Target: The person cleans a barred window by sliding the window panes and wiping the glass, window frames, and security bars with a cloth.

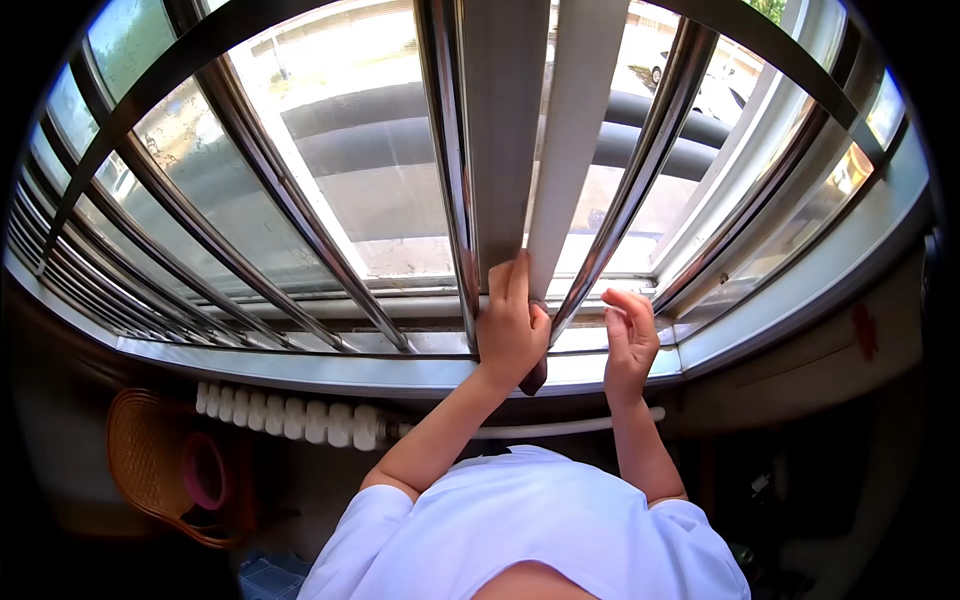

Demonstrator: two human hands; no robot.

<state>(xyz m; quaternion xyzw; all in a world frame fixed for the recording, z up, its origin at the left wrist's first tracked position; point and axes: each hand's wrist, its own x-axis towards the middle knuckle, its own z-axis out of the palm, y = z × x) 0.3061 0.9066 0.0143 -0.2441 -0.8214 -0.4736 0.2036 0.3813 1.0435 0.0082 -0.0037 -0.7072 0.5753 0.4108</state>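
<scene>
My left hand point(512, 325) reaches between the metal bars at the foot of the window. Its fingers point up and press together against the edge of the white window frame point(570, 140). Under the palm and thumb a dark brown piece point(535, 378), possibly cloth, sticks out over the sill; most of it is hidden by the hand. My right hand point(630, 345) is raised just right of a slanting metal bar point(640, 170). Its fingers are loosely bent and apart, with nothing visible in them.
Shiny bars with a curved crosspiece point(140, 100) stand before the glass. Below the white sill point(270, 365) are a white radiator point(290, 415) and a pipe point(560, 430). A wicker chair point(140, 450) with a pink ring-shaped thing point(205, 470) stands lower left. A car point(715, 100) shows outside.
</scene>
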